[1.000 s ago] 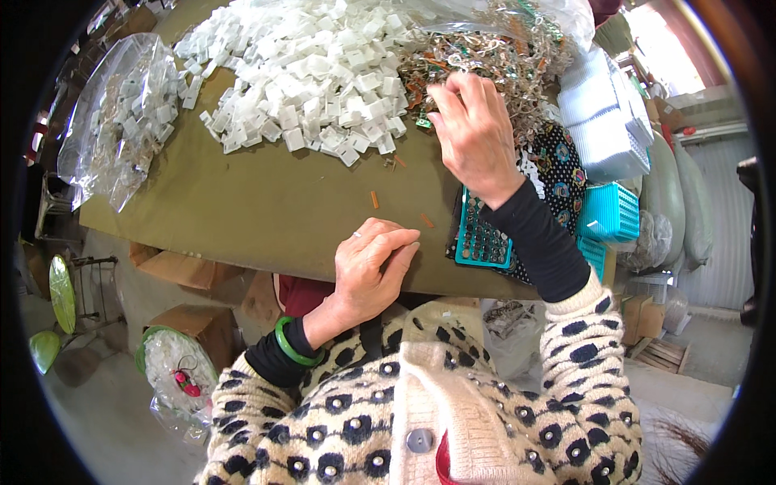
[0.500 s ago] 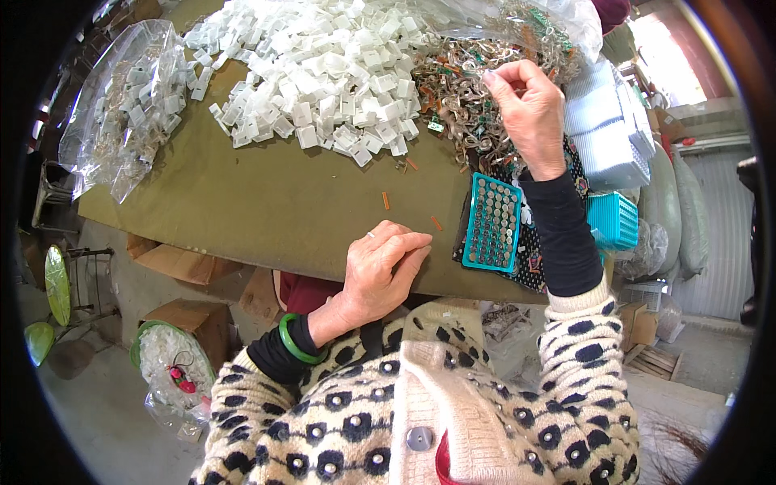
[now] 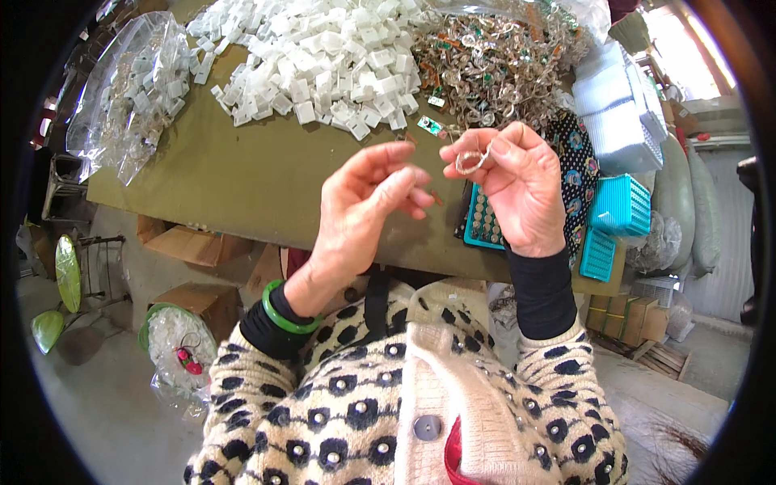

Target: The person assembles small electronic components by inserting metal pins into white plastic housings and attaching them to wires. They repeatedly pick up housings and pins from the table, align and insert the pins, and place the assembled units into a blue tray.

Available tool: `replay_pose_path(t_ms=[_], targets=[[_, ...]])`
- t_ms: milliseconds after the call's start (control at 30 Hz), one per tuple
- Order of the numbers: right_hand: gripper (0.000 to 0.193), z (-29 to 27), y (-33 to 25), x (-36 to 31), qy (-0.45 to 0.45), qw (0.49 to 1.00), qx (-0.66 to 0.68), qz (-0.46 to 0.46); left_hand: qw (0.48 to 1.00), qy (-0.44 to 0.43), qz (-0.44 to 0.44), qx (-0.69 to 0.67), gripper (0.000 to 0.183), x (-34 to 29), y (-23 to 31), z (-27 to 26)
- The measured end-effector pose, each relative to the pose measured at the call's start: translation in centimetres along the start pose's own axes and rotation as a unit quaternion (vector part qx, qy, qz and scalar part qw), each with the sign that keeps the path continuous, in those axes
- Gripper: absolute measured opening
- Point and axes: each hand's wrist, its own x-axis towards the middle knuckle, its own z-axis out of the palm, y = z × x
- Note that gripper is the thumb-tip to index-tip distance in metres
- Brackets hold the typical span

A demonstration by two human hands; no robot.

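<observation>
My right hand point(image 3: 521, 174) pinches a small coil of thin pale wire point(image 3: 472, 160) between thumb and fingers. By its fingertips is a small green circuit board point(image 3: 431, 125); I cannot tell whether it is joined to the coil. My left hand point(image 3: 360, 202) is raised facing it, fingers apart and bent, with nothing visible in them. Under the right hand lies a teal tray point(image 3: 482, 218) of round metal pieces, partly hidden. Beyond it spreads a tangled heap of wired parts point(image 3: 493, 69), next to a big pile of white plastic cases point(image 3: 323, 61).
A clear bag point(image 3: 129, 97) of similar parts sits at the table's left. Stacked pale trays point(image 3: 618, 105), a teal basket point(image 3: 621, 206) and another teal tray point(image 3: 597, 255) stand on the right. Cardboard boxes point(image 3: 190, 242) and a lined bin point(image 3: 178, 347) are below the table edge.
My right hand has come back from the tangled heap toward me, bringing the wire coil. The left hand has risen and opened toward it. The green circuit board now shows near the fingertips.
</observation>
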Motion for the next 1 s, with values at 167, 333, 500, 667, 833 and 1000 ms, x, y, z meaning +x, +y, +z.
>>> replay_pose_path(t_ms=[167,333,500,667,833,1000], targets=[[0.009,-0.5,1.3,-3.2,0.014,0.998,0.011,0.053,0.996,-0.040,-0.053,-0.058,0.034,0.5,0.3,0.1],[0.006,-0.8,1.9,-4.8,0.065,0.994,-0.052,0.065,0.998,-0.027,-0.054,0.004,0.023,0.1,-0.6,0.7],[0.006,-0.8,3.1,-5.3,0.093,0.982,-0.164,0.030,0.999,0.015,-0.033,0.026,0.020,-0.3,-1.5,1.6],[0.007,-1.0,3.5,-5.8,0.056,0.941,-0.328,-0.058,0.991,0.034,-0.128,0.006,0.022,-0.5,-0.7,1.3],[0.010,-1.0,3.7,-6.2,0.047,0.913,-0.394,-0.093,0.984,-0.002,-0.176,-0.003,0.019,-0.7,-0.7,1.3],[0.011,-1.0,3.6,-6.6,0.081,0.894,-0.434,-0.074,0.990,0.044,-0.135,-0.007,0.014,-1.0,-1.6,2.2]])
